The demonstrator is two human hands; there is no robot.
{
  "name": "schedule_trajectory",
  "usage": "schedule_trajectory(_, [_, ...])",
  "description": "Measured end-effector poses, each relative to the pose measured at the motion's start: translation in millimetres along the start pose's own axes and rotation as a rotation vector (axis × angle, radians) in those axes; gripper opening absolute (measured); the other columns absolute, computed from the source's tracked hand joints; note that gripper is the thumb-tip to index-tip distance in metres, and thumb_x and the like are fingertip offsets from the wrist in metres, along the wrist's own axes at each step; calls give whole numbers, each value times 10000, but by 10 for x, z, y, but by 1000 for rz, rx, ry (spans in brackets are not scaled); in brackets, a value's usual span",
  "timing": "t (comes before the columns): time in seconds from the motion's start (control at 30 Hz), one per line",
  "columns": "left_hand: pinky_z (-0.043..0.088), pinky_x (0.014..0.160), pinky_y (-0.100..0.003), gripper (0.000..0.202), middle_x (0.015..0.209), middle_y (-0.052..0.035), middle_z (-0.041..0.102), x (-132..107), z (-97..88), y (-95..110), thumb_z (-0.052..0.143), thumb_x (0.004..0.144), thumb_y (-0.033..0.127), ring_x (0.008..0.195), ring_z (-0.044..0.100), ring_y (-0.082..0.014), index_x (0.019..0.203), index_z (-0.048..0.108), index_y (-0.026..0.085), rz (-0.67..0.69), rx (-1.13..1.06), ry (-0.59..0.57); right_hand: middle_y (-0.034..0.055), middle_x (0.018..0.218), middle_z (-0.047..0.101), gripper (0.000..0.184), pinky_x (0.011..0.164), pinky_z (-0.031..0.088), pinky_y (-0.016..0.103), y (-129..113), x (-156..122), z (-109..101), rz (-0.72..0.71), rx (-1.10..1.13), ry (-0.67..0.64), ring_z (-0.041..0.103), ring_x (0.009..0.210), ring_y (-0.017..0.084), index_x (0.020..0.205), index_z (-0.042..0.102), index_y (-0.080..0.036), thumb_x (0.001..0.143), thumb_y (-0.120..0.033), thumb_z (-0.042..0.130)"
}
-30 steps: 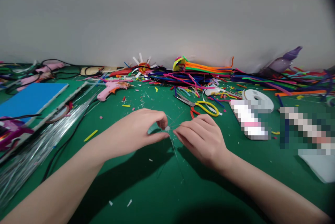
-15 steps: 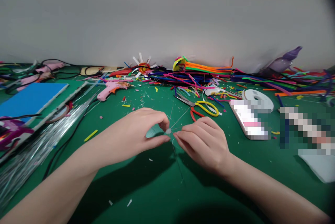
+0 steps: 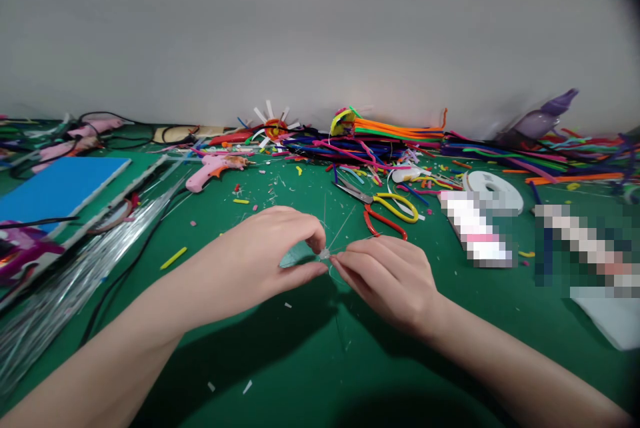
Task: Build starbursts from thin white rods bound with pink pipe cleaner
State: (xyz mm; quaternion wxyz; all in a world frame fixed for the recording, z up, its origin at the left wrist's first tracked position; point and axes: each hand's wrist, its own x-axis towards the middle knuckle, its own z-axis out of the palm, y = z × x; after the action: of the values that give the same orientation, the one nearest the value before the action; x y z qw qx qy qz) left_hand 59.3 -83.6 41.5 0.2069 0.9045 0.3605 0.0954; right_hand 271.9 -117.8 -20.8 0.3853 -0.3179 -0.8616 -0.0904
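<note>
Where the left hand (image 3: 260,261) and right hand (image 3: 393,278) nearly meet, a small clear piece (image 3: 325,253) with thin strands (image 3: 342,229) sits between their fingertips.
Left: curled, thumb and index tips a narrow gap apart at the piece; grip or touch, cannot tell. Right: fingertips drawn together just beside it; anything pinched too fine to make out. Scissors (image 3: 369,200) lie on the green desk (image 3: 280,368) beyond the right hand.

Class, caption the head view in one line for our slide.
Left hand and right hand poised at a small translucent piece with fine strands above a green table, scissors lying beyond.
</note>
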Motion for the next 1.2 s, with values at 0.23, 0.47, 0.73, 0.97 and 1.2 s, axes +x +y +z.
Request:
schedule_trajectory(0.23, [403,794,-286,186,959,24,609,8,21,-69,521,875,442,943,534,-169,942,556,272,-24,-2,-30,17,784,697,49,636,452,265,23,1,47,12,-13,-13,619,696,123,869,612,-173,822,-173,629])
schedule_trajectory(0.47, [402,854,-316,227,1070,9,611,70,110,-204,535,866,441,1046,523,-200,1028,548,283,-74,8,-53,24,770,694,99,644,439,258,148,-24,150,87,-21,-82,624,695,123,823,623,-167,857,-256,596])
schedule_trajectory(0.73, [398,919,-343,375,1228,-20,572,121,152,-306,495,876,493,1107,530,-219,1181,504,275,-83,67,-41,30,753,672,130,635,436,261,299,-44,206,251,37,-134,587,648,117,831,619,-162,856,-270,552])
schedule_trajectory(0.97, [397,924,-347,381,1225,-28,571,119,151,-301,509,874,469,1102,535,-221,1193,503,261,-83,110,8,39,777,669,182,679,437,295,360,-35,195,187,117,-163,596,735,150,879,619,-160,816,-330,608])
schedule_trajectory(1.2, [413,818,-314,213,1043,0,623,116,170,-271,588,842,380,976,564,-190,1002,566,241,-33,93,-20,45,805,669,110,672,412,300,401,-24,167,49,87,-245,576,765,152,878,625,-159,841,-242,562])
